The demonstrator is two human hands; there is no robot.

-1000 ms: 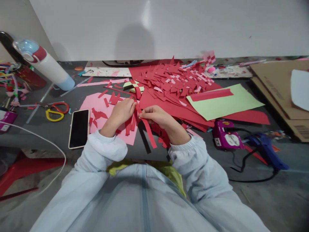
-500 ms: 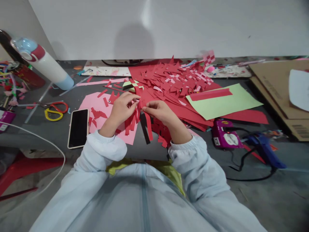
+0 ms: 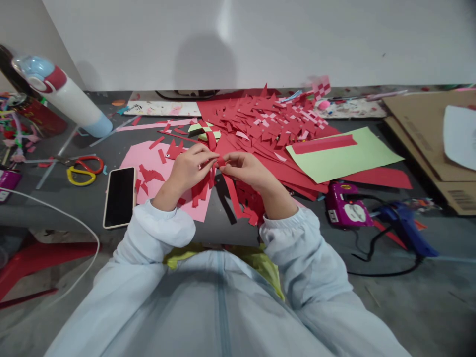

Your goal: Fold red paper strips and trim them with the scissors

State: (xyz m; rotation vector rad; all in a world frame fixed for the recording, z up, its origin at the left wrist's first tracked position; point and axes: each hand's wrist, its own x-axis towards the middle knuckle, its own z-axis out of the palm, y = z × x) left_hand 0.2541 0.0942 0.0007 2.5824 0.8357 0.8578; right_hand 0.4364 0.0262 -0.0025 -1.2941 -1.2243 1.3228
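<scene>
Between my two hands are red paper strips (image 3: 231,191), pinched near the middle of the table. My left hand (image 3: 189,168) is closed, thumb and fingertips on the strips from the left. From the right, my right hand (image 3: 243,171) pinches the same strips, its fingertips almost meeting the left ones. Some strip ends hang below the hands, and a black strip (image 3: 226,201) lies beneath. Under my left hand is a pink paper sheet (image 3: 143,156) with red scraps on it. Behind my hands spreads a large heap of cut red paper (image 3: 256,119).
At left are a phone (image 3: 120,198), scissors (image 3: 85,171) and a tilted bottle (image 3: 69,99). To the right lie a light green sheet (image 3: 334,163), a purple box (image 3: 345,210), a blue glue gun (image 3: 407,228) with a black cable, and cardboard (image 3: 424,134).
My fingertips have come closer together on the red strips. One hanging strip has swung lower and to the right. The view has shifted slightly.
</scene>
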